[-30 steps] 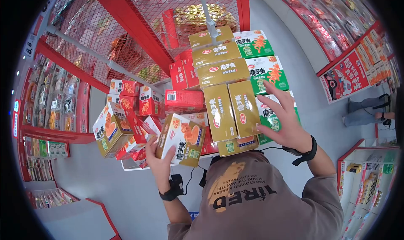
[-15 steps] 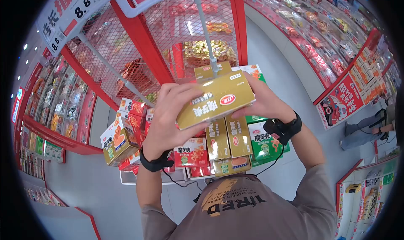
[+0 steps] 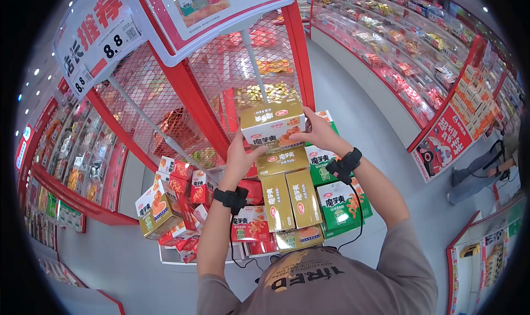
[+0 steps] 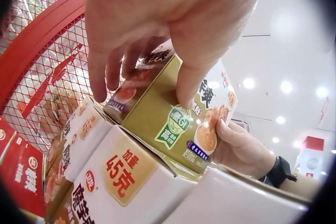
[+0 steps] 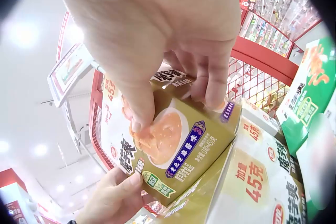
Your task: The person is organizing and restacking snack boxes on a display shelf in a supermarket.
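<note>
Both my hands hold one gold-and-white snack carton [image 3: 273,128] over the far end of a row of gold cartons [image 3: 302,199]. My left hand [image 3: 239,156] grips its left end, and my right hand [image 3: 324,133] grips the right end. In the left wrist view the left thumb presses the gold end face of the carton [image 4: 157,113], its fingers reaching around the far side. From the right wrist, the right hand [image 5: 152,35] pinches the carton [image 5: 184,140] between thumb and fingers, close over other white-and-gold cartons [image 5: 247,176].
Green cartons [image 3: 343,207] line the right side of the stack, red cartons [image 3: 251,224] the left. A tilted gold carton [image 3: 157,210] leans at the left edge. Behind stand a red mesh rack [image 3: 199,88] and price signs [image 3: 99,33]. Another person [image 3: 480,168] stands at far right.
The carton was in my left hand at the stack's left, with the right hand empty. Both hands then took it, turned it and carried it to the far end. The head view tilted up.
</note>
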Demonstrator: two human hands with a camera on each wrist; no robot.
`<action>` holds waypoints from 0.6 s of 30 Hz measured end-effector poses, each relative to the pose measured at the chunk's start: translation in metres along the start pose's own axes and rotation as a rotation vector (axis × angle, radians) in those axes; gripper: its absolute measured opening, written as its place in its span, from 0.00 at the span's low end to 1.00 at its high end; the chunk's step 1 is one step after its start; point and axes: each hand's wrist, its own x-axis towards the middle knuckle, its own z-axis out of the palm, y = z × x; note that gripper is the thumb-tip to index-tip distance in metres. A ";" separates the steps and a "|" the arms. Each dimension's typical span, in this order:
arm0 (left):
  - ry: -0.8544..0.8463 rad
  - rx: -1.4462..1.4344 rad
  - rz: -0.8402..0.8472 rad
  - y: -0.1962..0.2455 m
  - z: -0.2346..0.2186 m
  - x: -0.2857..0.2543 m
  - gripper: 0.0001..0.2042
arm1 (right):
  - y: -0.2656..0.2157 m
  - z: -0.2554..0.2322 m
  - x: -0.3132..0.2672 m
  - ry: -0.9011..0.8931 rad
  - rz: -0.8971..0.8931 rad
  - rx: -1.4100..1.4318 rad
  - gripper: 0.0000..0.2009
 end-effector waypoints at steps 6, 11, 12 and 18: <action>0.024 -0.090 -0.095 0.005 0.003 -0.007 0.28 | -0.011 0.003 -0.005 0.057 -0.035 0.031 0.39; 0.150 -0.350 0.029 0.044 -0.019 -0.044 0.26 | -0.064 -0.008 -0.062 0.015 -0.270 -0.018 0.39; 0.188 -0.390 0.058 0.052 -0.021 -0.049 0.26 | -0.072 -0.011 -0.070 -0.015 -0.322 -0.019 0.40; 0.177 -0.441 0.013 0.033 -0.003 -0.030 0.29 | -0.059 -0.007 -0.055 0.076 -0.329 -0.030 0.38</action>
